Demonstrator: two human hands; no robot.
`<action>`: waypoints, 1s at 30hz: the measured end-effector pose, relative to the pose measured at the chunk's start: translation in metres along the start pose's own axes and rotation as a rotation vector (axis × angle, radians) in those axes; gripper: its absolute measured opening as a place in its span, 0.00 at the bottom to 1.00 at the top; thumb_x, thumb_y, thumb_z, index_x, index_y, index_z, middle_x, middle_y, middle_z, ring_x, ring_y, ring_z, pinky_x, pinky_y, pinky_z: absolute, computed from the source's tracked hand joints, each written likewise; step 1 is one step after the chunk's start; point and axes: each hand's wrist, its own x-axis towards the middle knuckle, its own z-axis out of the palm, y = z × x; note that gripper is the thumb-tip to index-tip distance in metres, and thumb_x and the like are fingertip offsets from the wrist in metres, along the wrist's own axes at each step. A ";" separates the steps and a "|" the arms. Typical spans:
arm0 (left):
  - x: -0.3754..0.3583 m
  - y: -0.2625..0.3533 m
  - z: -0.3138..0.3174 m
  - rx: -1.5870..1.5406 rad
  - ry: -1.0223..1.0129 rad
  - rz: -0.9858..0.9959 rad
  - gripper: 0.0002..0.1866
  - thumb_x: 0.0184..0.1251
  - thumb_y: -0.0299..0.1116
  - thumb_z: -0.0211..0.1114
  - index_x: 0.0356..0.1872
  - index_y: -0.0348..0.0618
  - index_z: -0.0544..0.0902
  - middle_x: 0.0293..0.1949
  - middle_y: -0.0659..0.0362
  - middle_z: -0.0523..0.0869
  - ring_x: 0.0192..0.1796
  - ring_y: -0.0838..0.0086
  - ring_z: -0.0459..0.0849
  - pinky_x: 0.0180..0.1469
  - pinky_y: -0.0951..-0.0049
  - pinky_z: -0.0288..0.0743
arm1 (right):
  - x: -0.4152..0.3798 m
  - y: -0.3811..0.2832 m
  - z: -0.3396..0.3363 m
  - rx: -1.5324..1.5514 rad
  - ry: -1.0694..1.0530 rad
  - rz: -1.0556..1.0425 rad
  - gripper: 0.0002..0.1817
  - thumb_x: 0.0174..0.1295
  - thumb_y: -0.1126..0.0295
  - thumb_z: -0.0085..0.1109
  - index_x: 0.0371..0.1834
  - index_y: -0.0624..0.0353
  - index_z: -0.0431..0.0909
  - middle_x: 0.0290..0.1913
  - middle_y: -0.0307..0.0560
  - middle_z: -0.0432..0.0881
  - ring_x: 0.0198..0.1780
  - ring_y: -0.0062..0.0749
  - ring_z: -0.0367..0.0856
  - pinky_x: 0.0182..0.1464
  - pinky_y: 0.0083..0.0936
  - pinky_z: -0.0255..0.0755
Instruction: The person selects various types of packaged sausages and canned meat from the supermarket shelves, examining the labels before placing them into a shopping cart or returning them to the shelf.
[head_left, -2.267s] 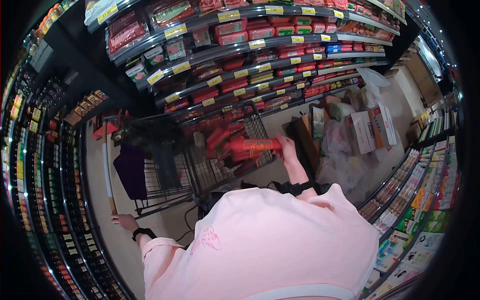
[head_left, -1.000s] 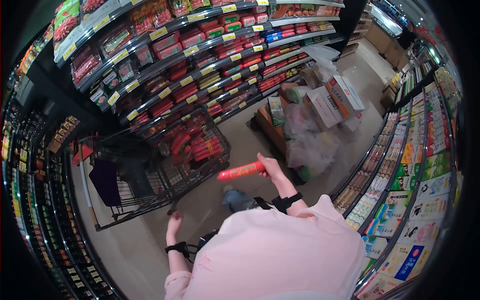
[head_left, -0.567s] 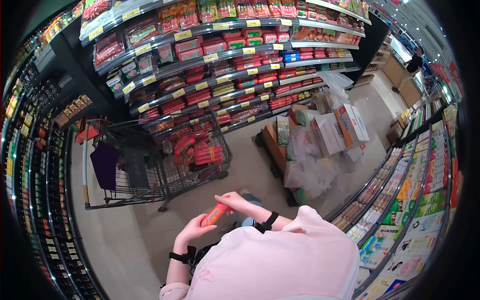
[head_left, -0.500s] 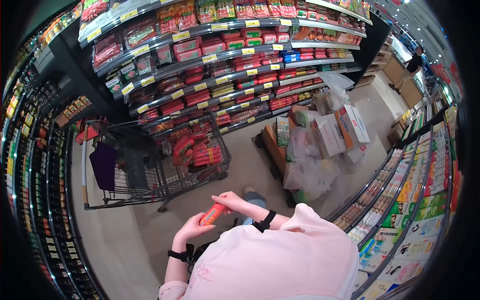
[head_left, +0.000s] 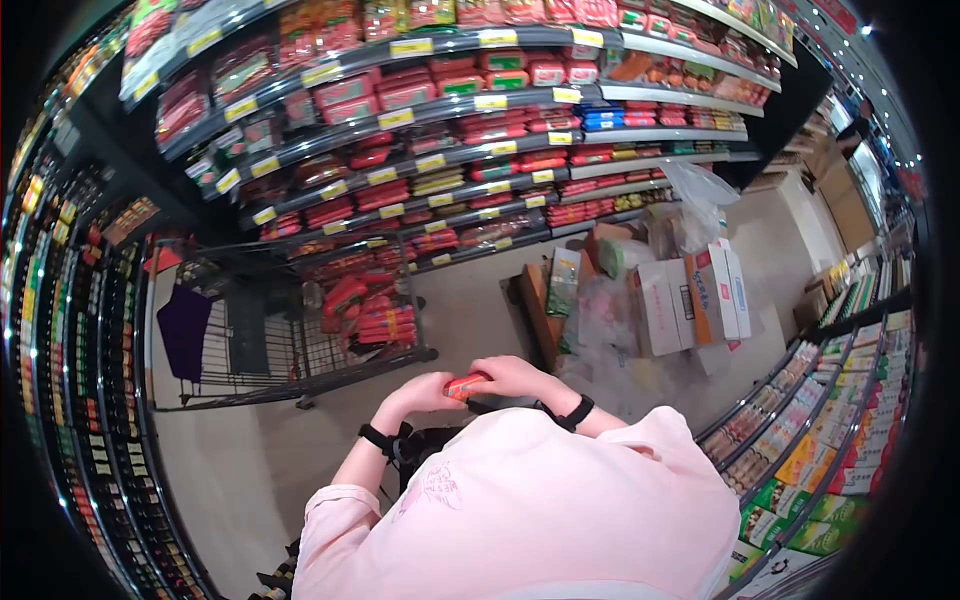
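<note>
A short red-orange packaged sausage [head_left: 466, 387] lies roughly level in front of my chest, held between both hands. My left hand [head_left: 424, 393] is closed round its left end. At the other end, my right hand [head_left: 512, 377] has its fingers wrapped over the top. Part of the wrapper is hidden under my fingers. Beyond my left hand stands a shopping cart [head_left: 285, 378] of wire mesh. Several red sausage packs [head_left: 385, 322] are piled in its far right part, and a dark purple cloth-like piece [head_left: 185, 330] hangs at its handle end.
Shelves of packaged meats [head_left: 395, 118] run across the back. To the right, a low trolley [head_left: 540, 300] carries white cartons [head_left: 665, 305] and plastic bags [head_left: 605, 335]. Bottle shelves [head_left: 75, 400] line the left, packet shelves [head_left: 800, 450] the right. A person [head_left: 857, 130] stands far off.
Both hands have shifted right and slightly up in view, and the sausage has turned from steeply slanted to nearly level. My right hand now covers more of it. The view has swung a little.
</note>
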 end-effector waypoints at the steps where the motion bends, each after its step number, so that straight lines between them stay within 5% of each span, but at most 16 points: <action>1: 0.012 0.005 -0.002 -0.002 -0.021 0.004 0.26 0.44 0.48 0.69 0.38 0.38 0.77 0.33 0.49 0.82 0.36 0.59 0.80 0.38 0.66 0.72 | -0.001 0.005 -0.007 -0.006 -0.067 0.001 0.21 0.56 0.49 0.52 0.42 0.55 0.75 0.33 0.50 0.79 0.38 0.43 0.77 0.40 0.34 0.71; 5: 0.043 0.004 0.002 0.022 -0.066 0.039 0.30 0.42 0.52 0.70 0.41 0.37 0.76 0.37 0.47 0.81 0.41 0.58 0.80 0.42 0.66 0.72 | 0.003 0.031 -0.018 -0.146 -0.196 -0.067 0.22 0.55 0.49 0.51 0.44 0.55 0.72 0.35 0.51 0.79 0.42 0.46 0.77 0.43 0.34 0.70; 11: 0.065 -0.020 -0.001 -0.002 -0.018 0.067 0.31 0.41 0.46 0.72 0.44 0.36 0.75 0.38 0.47 0.81 0.40 0.59 0.80 0.45 0.68 0.72 | 0.026 0.040 -0.020 0.162 -0.145 -0.098 0.22 0.51 0.58 0.59 0.47 0.56 0.71 0.40 0.54 0.78 0.44 0.49 0.75 0.45 0.36 0.69; 15: 0.058 0.004 -0.047 -0.136 -0.215 -0.210 0.26 0.51 0.45 0.68 0.46 0.36 0.75 0.34 0.53 0.82 0.36 0.74 0.80 0.41 0.76 0.72 | 0.037 0.039 -0.015 0.148 -0.143 -0.051 0.21 0.51 0.60 0.59 0.46 0.57 0.70 0.41 0.54 0.77 0.44 0.50 0.75 0.45 0.38 0.69; 17: 0.061 -0.039 -0.048 -0.510 0.070 -0.017 0.23 0.56 0.43 0.64 0.46 0.36 0.74 0.35 0.55 0.82 0.38 0.77 0.80 0.40 0.79 0.73 | 0.045 0.055 -0.016 0.079 -0.085 0.046 0.20 0.51 0.61 0.59 0.45 0.58 0.68 0.41 0.54 0.75 0.46 0.51 0.73 0.46 0.39 0.67; 20: 0.066 -0.115 -0.045 -0.680 0.493 -0.029 0.17 0.61 0.38 0.60 0.46 0.37 0.74 0.33 0.57 0.82 0.36 0.76 0.80 0.38 0.79 0.72 | 0.055 0.106 -0.028 -0.137 0.095 0.052 0.20 0.48 0.64 0.60 0.43 0.59 0.68 0.41 0.52 0.74 0.48 0.47 0.71 0.50 0.38 0.64; 22: 0.049 -0.135 -0.045 -0.407 0.757 -0.244 0.15 0.61 0.38 0.58 0.42 0.36 0.76 0.31 0.53 0.82 0.36 0.70 0.81 0.38 0.73 0.72 | 0.069 0.149 -0.051 -0.470 0.209 0.013 0.19 0.47 0.66 0.56 0.44 0.57 0.69 0.43 0.49 0.72 0.49 0.44 0.71 0.54 0.38 0.62; 24: 0.038 -0.194 -0.018 -0.297 0.787 -0.454 0.14 0.60 0.37 0.58 0.39 0.36 0.77 0.32 0.50 0.82 0.37 0.63 0.82 0.39 0.70 0.73 | 0.098 0.205 -0.082 -0.631 0.235 -0.036 0.17 0.48 0.69 0.52 0.44 0.55 0.69 0.43 0.46 0.72 0.50 0.42 0.70 0.57 0.38 0.59; 26: 0.025 -0.192 -0.002 -0.271 0.795 -0.644 0.13 0.59 0.36 0.57 0.38 0.35 0.77 0.33 0.49 0.82 0.39 0.57 0.80 0.42 0.67 0.72 | 0.129 0.260 -0.117 -0.648 0.260 -0.045 0.16 0.47 0.71 0.52 0.42 0.55 0.70 0.41 0.47 0.73 0.50 0.42 0.70 0.57 0.37 0.59; 28: 0.013 -0.246 0.057 -0.227 0.811 -0.601 0.13 0.60 0.35 0.57 0.39 0.35 0.76 0.34 0.48 0.81 0.42 0.56 0.79 0.46 0.66 0.71 | 0.168 0.318 -0.149 -0.621 0.293 -0.035 0.15 0.47 0.73 0.52 0.41 0.56 0.70 0.40 0.48 0.74 0.50 0.42 0.70 0.56 0.35 0.60; 30: 0.022 -0.208 0.061 -0.183 0.941 -0.652 0.12 0.60 0.34 0.56 0.38 0.35 0.77 0.34 0.48 0.81 0.43 0.56 0.79 0.47 0.66 0.71 | 0.218 0.374 -0.179 -0.564 0.273 0.082 0.15 0.48 0.75 0.50 0.42 0.57 0.70 0.42 0.49 0.74 0.50 0.43 0.69 0.56 0.33 0.61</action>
